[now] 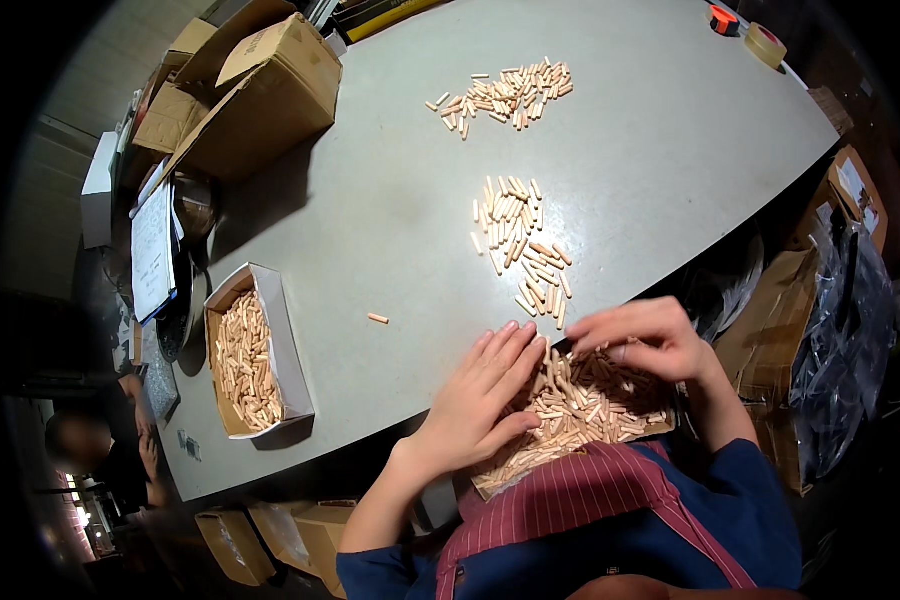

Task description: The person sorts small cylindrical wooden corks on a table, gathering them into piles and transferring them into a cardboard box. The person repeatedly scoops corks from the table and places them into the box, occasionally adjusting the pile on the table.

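Short wooden dowel pins (590, 415) fill an open cardboard box (662, 424) held close against my body at the table's near edge. My left hand (485, 395) lies with fingers stretched out along the box's left side, its thumb over the pins. Above the right side of the box is my right hand (645, 340), fingers apart and slightly bent, with no pin visible in its grasp. Just beyond my fingertips, a loose group of pins (515, 225) is spread over the grey table (390, 220). One single pin (378, 318) lies apart, left of my left hand.
Another pile of pins (518, 92) lies farther back. A white box of pins (292, 365) stands at left, before a large cardboard carton (270, 105) and a clipboard (153, 250). Tape rolls (765, 46) sit far right. Cartons and plastic sheeting (845, 340) flank my right. Another person is at far left.
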Demonstrator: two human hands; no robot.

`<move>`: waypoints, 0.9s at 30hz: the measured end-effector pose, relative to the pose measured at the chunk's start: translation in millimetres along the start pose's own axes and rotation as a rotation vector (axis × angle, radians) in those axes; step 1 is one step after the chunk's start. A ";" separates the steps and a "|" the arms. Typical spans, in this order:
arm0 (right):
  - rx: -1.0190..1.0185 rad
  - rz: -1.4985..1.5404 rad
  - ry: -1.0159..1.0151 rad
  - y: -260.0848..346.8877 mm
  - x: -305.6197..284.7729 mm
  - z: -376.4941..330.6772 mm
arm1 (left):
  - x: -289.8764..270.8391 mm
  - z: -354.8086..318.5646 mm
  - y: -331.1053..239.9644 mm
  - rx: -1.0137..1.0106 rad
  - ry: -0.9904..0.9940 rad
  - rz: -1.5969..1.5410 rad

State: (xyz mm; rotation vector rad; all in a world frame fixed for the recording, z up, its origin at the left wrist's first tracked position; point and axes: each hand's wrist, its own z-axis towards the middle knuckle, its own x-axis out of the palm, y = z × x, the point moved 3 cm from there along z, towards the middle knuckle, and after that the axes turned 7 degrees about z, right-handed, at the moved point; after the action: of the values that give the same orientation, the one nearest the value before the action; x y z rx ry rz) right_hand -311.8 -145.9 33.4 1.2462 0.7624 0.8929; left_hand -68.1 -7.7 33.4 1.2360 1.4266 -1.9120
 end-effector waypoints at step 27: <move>-0.025 -0.515 -0.055 -41.7 -41.1 105.9 | -10.7 110.5 87.4 0.026 -0.245 0.010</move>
State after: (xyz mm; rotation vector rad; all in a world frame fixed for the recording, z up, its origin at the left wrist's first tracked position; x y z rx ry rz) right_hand -232.2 -234.2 10.6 0.9796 0.9669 0.4439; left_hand -37.9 -142.7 4.4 0.9783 1.2701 -2.0015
